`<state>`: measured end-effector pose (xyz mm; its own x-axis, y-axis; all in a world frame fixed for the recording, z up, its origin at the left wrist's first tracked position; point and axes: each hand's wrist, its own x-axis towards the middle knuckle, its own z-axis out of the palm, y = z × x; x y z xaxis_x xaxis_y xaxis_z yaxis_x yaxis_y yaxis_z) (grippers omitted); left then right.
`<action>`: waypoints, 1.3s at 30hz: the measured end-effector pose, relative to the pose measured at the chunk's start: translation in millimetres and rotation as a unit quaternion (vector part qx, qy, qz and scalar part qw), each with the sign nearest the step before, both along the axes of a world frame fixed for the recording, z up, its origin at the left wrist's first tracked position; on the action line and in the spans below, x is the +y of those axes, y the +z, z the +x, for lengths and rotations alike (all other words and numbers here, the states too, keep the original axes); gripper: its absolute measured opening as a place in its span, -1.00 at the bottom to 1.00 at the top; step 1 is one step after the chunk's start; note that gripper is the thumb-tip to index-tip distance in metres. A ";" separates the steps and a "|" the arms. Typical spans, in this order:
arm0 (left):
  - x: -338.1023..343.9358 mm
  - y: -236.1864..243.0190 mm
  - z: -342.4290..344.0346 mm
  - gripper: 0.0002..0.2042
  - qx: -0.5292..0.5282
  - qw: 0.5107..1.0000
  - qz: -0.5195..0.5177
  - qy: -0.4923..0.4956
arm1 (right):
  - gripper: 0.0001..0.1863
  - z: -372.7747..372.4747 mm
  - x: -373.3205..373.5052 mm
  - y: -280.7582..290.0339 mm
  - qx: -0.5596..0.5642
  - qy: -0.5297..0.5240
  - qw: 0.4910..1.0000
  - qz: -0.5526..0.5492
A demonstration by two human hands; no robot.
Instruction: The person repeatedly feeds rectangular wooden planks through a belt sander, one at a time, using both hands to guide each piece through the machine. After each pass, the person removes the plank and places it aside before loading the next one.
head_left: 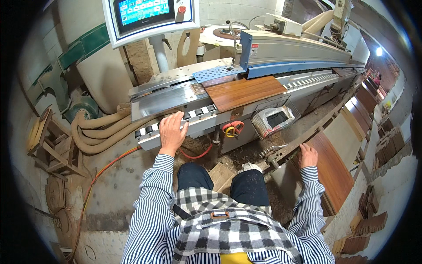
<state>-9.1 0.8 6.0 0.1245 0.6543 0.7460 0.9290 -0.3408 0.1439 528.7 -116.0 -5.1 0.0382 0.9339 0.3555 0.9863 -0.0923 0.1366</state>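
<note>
A brown wood-grain board (246, 93) lies flat on the edge of a long machine, its far edge under a blue perforated plate (215, 73). My left hand (172, 131) rests, fingers stretched out, on the machine's front roller rail (196, 115), left of that board and apart from it. My right hand (308, 156) is at the near-left edge of another brown board (330, 165) on a low rack at my right. Its fingers are slightly bent and apart, gripping nothing that I can see; the palm's underside is hidden.
A control screen (143, 11) stands above the machine. A wire basket (276, 119) and scissors with red and yellow handles (233, 129) hang on its front. Thick hoses (103, 134) and a wooden stool (57, 143) are at left. More boards (364, 103) lie farther along the rack.
</note>
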 end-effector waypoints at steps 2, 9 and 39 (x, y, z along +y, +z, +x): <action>0.0 0.0 0.5 -0.60 0.000 1.000 0.001 0.001 | -0.53 3.7 0.9 -6.8 0.006 0.010 0.999 0.040; -1.1 -1.5 -2.0 -0.60 -0.001 1.000 -0.002 0.008 | -0.67 -6.7 -26.7 -12.4 -0.008 0.047 0.994 0.099; -1.6 1.0 -1.5 -0.62 -0.009 1.000 0.000 0.004 | -0.58 -35.5 -156.5 -45.4 0.857 -0.181 0.340 0.343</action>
<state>-10.6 -0.9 6.9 0.1057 0.6555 0.7478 0.9294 -0.3324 0.1600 493.2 -272.5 -50.5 0.8060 0.4783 -0.3488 -0.5295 0.3192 -0.7860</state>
